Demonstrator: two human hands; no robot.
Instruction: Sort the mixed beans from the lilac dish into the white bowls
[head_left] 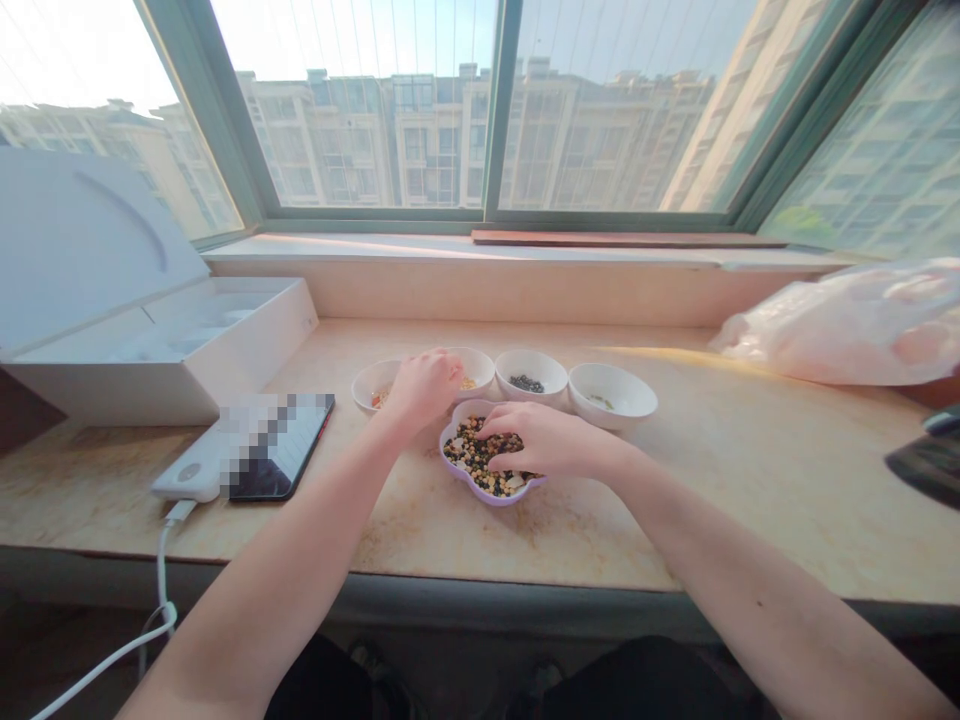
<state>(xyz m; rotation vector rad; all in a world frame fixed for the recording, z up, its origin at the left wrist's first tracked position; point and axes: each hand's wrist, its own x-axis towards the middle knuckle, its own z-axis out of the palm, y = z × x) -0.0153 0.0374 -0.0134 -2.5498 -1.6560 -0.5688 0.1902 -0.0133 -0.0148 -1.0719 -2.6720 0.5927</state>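
Both hands are over the bowls near the middle of the counter [720, 500], well apart from each other. Right hand [529, 437]: palm down over the purple bowl [475, 487], thumb and fingers parted, tips at the mixed beans [476, 455]; a firm grip on any bean cannot be made out. Left hand [429, 387]: fingers curled together at the second white bowl [484, 366] from the left; cannot tell whether anything is pinched. Purple bowl: scalloped rim, set back from the counter's front edge, filled with black, yellow and pale pieces. Just behind it, 4 white bowls in a shallow arc. Leftmost bowl [361, 386]: orange-brown pieces [379, 398], partly hidden by the left hand. Second: yellowish pieces. Third bowl [521, 363]: dark beans [526, 383]. Rightmost bowl [634, 402]: a few small greenish pieces [600, 401]. Toward the counter's left end, a dark phone [274, 470] lies beside a white power bank [187, 472]; a white cable [162, 560] runs from the latter over the front edge. Back left corner: white box [247, 345], lid raised. Back right corner: translucent plastic bag [847, 320]. Right edge of view: dark object [930, 465], identity unclear. Window [487, 215] beyond the back edge.
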